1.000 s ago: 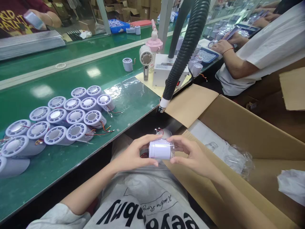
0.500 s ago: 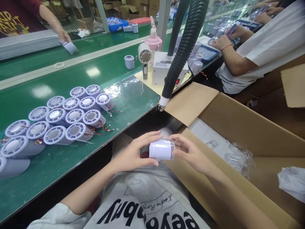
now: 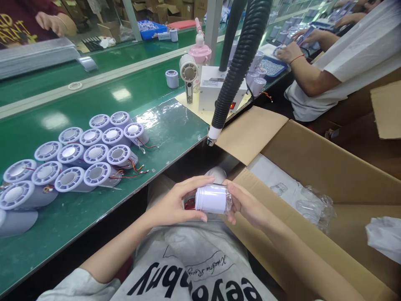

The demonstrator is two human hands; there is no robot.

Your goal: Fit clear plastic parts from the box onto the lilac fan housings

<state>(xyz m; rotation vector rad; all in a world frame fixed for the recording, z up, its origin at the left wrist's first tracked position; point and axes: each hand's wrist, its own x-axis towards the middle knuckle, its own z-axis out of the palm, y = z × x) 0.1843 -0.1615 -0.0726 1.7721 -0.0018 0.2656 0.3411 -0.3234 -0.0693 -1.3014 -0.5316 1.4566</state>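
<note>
Over my lap I hold a white cylindrical fan housing [image 3: 210, 198] lying on its side, with a clear plastic piece at its right end. My left hand [image 3: 175, 202] wraps its left end, thumb below and fingers over the top. My right hand [image 3: 246, 204] cups the right end with curled fingers. On the green bench to the left stand several similar round housings [image 3: 78, 154] with grilled tops and red wires.
An open cardboard box [image 3: 313, 167] with clear plastic parts stands at my right. A black ribbed hose [image 3: 238, 67] hangs down to the bench edge beside a white unit [image 3: 216, 90]. Other people work at the right [image 3: 344, 58] and across the belt [image 3: 28, 21].
My right fingers have slid down round the housing's right end, and the wires above it are out of sight. The person across the belt set a part down and drew the hand back.
</note>
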